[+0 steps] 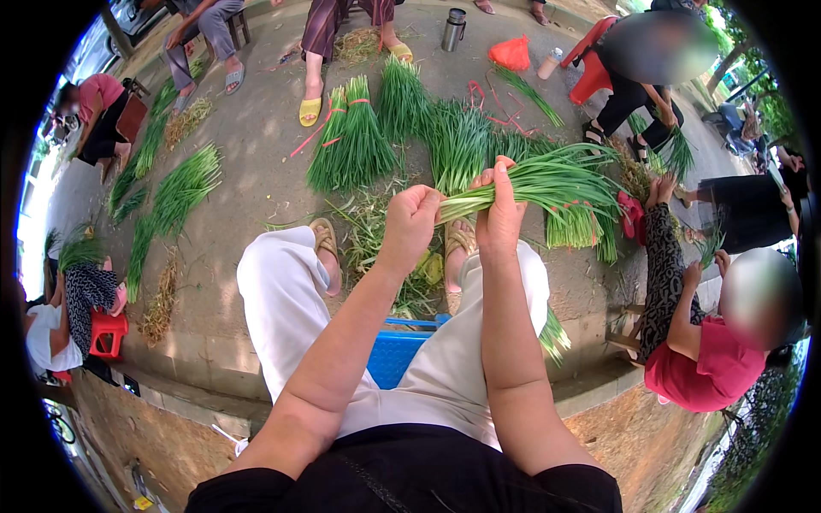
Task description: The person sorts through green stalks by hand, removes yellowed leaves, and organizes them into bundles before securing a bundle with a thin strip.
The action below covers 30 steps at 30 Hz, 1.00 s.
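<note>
A loose bunch of garlic chives (558, 179) lies across my right hand (499, 215), thumb up and fingers wrapped around the stems. The green leaves fan out to the right. At the pale stem ends, my left hand (414, 215) pinches with thumb and fingertips; what exactly sits between them is hidden. Below both hands, a heap of discarded leaves and trimmings (365, 231) covers the ground between my sandalled feet. Just beyond stand upright chive bundles (462, 144), and two bundles tied with red string (359, 138) are to their left.
A blue plastic stool (391, 359) is under me. More chives (186, 186) lie at left, and a tied bundle (571, 224) rests at right. Farther off are a steel flask (453, 31) and a red plastic bag (510, 52). Several seated people surround me, some handling chives.
</note>
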Available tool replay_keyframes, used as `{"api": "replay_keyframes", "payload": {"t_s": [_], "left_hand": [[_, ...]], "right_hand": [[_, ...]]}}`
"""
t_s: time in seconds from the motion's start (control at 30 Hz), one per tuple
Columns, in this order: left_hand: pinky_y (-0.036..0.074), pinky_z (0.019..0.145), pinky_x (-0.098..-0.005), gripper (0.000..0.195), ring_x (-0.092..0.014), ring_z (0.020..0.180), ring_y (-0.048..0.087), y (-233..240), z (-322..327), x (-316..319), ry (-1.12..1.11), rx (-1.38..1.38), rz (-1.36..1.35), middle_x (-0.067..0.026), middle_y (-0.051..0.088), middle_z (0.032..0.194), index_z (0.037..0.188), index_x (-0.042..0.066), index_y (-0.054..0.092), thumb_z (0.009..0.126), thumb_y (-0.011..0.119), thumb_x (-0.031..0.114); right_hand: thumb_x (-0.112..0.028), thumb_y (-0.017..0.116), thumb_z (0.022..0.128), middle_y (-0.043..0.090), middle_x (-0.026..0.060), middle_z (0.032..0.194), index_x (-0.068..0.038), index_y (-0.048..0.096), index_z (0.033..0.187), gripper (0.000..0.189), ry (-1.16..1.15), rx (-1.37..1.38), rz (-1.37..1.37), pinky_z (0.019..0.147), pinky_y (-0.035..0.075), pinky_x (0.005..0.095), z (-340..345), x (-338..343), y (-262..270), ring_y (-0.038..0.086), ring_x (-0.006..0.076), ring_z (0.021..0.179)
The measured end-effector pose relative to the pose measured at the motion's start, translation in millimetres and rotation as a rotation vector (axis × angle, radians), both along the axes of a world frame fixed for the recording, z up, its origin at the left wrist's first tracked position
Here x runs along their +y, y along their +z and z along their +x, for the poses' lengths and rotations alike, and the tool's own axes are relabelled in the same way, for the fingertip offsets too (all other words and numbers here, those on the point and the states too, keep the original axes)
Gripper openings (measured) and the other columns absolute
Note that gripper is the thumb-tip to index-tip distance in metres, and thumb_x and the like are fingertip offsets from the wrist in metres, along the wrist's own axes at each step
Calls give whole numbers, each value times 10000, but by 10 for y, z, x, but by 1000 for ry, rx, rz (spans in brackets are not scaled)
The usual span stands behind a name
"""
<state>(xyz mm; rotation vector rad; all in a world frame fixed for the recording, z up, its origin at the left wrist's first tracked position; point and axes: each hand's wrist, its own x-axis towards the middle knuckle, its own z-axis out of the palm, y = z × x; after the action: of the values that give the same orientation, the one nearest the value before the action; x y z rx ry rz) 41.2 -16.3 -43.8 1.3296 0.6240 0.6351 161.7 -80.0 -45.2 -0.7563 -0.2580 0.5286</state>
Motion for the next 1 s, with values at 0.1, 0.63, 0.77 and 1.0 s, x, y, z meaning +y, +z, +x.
{"api": "replay_keyframes", "payload": {"t_s": [0.1, 0.63, 0.77, 1.0], "left_hand": [[419, 606, -192, 225, -52, 621, 524, 46, 3, -9, 39, -71, -122, -3, 590, 713, 869, 13, 608, 948, 464, 168], [444, 571, -229, 121, -76, 643, 573, 180, -143, 2, 58, 224, 511, -90, 663, 791, 897, -36, 626, 837, 606, 67], [416, 525, -218, 110, -60, 538, 509, 106, -105, 18, 111, 116, 369, -49, 645, 702, 841, -30, 601, 865, 578, 75], [417, 627, -341, 258, -227, 689, 563, 163, -281, 98, 410, 190, 731, -71, 594, 689, 691, 31, 528, 831, 644, 214]], "right_hand": [[-135, 581, 886, 496, 14, 715, -63, 499, 1013, 168, -8, 0, 12, 618, 429, 274, 8, -6, -4, 484, 111, 650], [-138, 583, 883, 496, 10, 713, -71, 509, 981, 140, -25, -10, 2, 622, 429, 278, 45, -8, -34, 489, 121, 651], [-142, 583, 883, 494, 9, 710, -75, 511, 978, 136, -33, 23, 8, 630, 431, 281, 67, -32, -42, 489, 126, 654], [-187, 597, 885, 507, 13, 717, -78, 516, 978, 165, 9, 172, 97, 659, 436, 281, 169, -76, -90, 492, 141, 682]]}}
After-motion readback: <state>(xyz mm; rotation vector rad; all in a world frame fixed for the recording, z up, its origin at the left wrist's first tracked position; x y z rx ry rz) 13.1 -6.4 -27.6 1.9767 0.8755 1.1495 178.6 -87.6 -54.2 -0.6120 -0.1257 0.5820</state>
